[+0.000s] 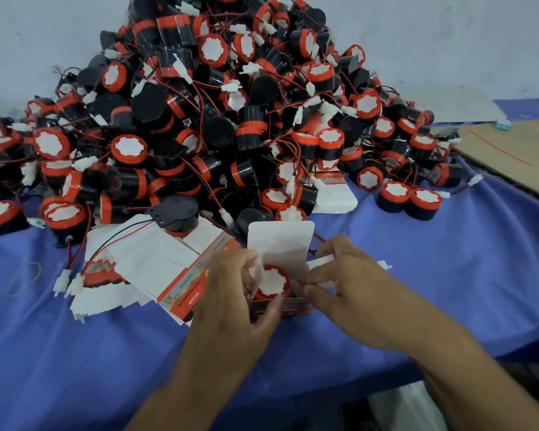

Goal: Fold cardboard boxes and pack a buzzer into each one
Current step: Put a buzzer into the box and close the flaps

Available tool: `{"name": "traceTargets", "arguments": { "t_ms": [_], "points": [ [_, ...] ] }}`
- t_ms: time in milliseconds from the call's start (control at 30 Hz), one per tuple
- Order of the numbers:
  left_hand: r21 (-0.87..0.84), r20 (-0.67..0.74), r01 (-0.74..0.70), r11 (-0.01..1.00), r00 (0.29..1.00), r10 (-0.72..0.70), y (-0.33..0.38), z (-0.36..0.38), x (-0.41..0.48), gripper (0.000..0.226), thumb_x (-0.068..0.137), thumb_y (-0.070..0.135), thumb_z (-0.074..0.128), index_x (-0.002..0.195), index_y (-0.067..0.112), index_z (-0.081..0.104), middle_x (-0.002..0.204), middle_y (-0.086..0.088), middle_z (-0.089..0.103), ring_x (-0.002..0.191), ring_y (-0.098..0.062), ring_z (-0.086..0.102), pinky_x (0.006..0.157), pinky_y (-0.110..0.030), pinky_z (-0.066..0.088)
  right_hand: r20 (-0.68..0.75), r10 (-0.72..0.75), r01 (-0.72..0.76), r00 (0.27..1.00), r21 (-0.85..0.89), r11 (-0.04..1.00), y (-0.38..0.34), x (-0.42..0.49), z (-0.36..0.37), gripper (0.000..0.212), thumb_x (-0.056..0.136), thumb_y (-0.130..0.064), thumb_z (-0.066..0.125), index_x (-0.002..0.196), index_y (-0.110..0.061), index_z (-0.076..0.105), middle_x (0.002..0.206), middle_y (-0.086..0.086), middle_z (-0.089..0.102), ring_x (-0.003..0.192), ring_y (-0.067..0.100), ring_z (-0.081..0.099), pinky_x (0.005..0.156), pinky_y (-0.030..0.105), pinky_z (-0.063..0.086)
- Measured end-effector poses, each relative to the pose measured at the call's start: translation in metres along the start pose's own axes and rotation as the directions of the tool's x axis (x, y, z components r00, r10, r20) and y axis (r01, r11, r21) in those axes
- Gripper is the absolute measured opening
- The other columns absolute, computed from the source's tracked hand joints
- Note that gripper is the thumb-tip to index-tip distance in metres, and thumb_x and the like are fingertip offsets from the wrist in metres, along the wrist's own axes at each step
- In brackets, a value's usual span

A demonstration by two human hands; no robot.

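A small printed cardboard box point(293, 309) stands open on the blue cloth, its white top flap point(280, 241) upright. A buzzer point(273, 283) with a red rim and white face sits inside it. My left hand point(234, 297) grips the box's left side, thumb across the front and fingers on the left side flap. My right hand point(346, 290) pinches the white right side flap point(319, 262). A huge pile of black and red buzzers point(218, 113) with red wires and white connectors rises behind.
Flat unfolded box blanks point(156, 269) lie left of the box, one buzzer on top of them. More blanks point(335, 194) sit at the pile's right foot. A brown cardboard sheet point(511, 157) lies far right. A rubber band point(25, 278) lies on the blue cloth point(448, 262).
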State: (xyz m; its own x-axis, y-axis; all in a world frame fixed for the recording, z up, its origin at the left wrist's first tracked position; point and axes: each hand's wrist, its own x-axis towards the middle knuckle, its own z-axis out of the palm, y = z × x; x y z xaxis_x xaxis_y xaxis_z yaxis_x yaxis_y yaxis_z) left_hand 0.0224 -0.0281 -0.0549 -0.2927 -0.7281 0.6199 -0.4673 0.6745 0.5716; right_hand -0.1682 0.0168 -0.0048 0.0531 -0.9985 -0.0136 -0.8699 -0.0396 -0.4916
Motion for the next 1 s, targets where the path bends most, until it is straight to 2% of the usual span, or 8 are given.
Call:
{"name": "traceTargets", "arguments": {
  "t_ms": [100,200,267,400,600,733,867,1000],
  "points": [
    [0.152,0.1,-0.185,0.971,0.98,0.171,-0.002,0.0,0.002,0.016,0.086,0.02,0.068,0.095,0.008,0.071,0.098,-0.001,0.066,0.087,-0.021,0.061,0.083,-0.02,0.043,-0.072,0.012,-0.007,0.997,0.066,0.998,0.0,0.001,0.004,0.014,0.097,-0.028,0.064,0.102,-0.036,0.075,0.117,-0.01,0.04,0.093,-0.012,0.044,0.076,0.003,0.036],
    [0.186,0.168,-0.171,0.968,0.976,0.14,-0.001,-0.002,0.002,0.016,0.085,0.021,0.068,0.09,0.009,0.077,0.096,-0.002,0.069,0.087,-0.019,0.06,0.085,-0.016,0.038,-0.141,0.063,-0.042,0.988,0.145,0.988,0.003,0.001,0.006,0.039,0.091,-0.028,0.073,0.123,-0.047,0.059,0.118,-0.016,0.046,0.093,-0.006,0.053,0.078,0.006,0.042],
    [0.192,0.189,-0.137,0.972,0.977,0.1,0.001,-0.003,0.002,0.017,0.084,0.022,0.068,0.092,0.01,0.077,0.097,0.0,0.068,0.089,-0.015,0.058,0.087,-0.01,0.033,-0.174,0.131,-0.08,0.976,0.273,0.959,0.005,0.0,0.004,0.052,0.085,-0.028,0.08,0.122,-0.045,0.048,0.113,-0.017,0.058,0.092,0.0,0.062,0.078,0.015,0.051],
    [0.165,0.201,-0.122,0.979,0.976,0.087,0.002,-0.005,0.003,0.018,0.084,0.023,0.067,0.093,0.011,0.078,0.097,0.002,0.065,0.088,-0.013,0.055,0.083,-0.011,0.035,-0.144,0.173,-0.076,0.974,0.513,0.855,0.009,0.001,0.001,0.028,0.082,-0.021,0.083,0.105,-0.024,0.067,0.088,-0.005,0.073,0.079,0.011,0.07,0.078,0.03,0.059],
    [0.154,0.212,-0.102,0.983,0.975,0.068,0.003,-0.004,0.004,0.019,0.084,0.025,0.068,0.093,0.012,0.078,0.097,0.002,0.065,0.089,-0.008,0.051,0.078,-0.011,0.034,-0.14,-0.041,0.064,0.989,0.162,0.985,0.008,0.003,0.015,0.016,0.09,-0.032,0.074,0.103,-0.026,0.079,0.097,-0.012,0.057,0.081,0.006,0.056,0.076,0.024,0.049],
    [0.118,0.212,-0.051,0.992,0.977,0.025,0.002,-0.003,0.004,0.02,0.085,0.027,0.066,0.092,0.012,0.078,0.099,0.004,0.064,0.09,-0.008,0.053,0.077,-0.013,0.04,-0.137,-0.052,0.075,0.989,0.173,0.982,0.012,0.007,0.015,0.011,0.092,-0.03,0.072,0.1,-0.027,0.08,0.097,-0.014,0.054,0.087,0.002,0.054,0.074,0.016,0.044],
    [-0.074,0.089,0.156,0.985,0.985,-0.149,-0.001,-0.006,0.011,0.006,0.085,0.028,0.069,0.09,0.026,0.07,0.101,0.011,0.056,0.09,-0.007,0.059,0.076,-0.014,0.045,-0.141,-0.04,0.062,0.989,0.153,0.986,0.015,0.009,0.016,0.019,0.091,-0.035,0.072,0.108,-0.031,0.078,0.114,-0.019,0.048,0.097,-0.013,0.046,0.081,0.008,0.04],
    [-0.326,0.191,0.372,0.869,0.926,-0.325,-0.012,-0.01,0.017,0.068,0.083,0.013,0.077,0.13,0.048,0.042,0.101,0.019,0.063,0.083,-0.012,0.066,0.068,-0.021,0.053,-0.145,-0.078,0.093,0.986,0.099,0.991,0.016,0.008,0.016,0.021,0.091,-0.038,0.071,0.11,-0.033,0.078,0.143,-0.026,0.033,0.114,-0.005,0.045,0.092,0.01,0.038]
  ]
}}
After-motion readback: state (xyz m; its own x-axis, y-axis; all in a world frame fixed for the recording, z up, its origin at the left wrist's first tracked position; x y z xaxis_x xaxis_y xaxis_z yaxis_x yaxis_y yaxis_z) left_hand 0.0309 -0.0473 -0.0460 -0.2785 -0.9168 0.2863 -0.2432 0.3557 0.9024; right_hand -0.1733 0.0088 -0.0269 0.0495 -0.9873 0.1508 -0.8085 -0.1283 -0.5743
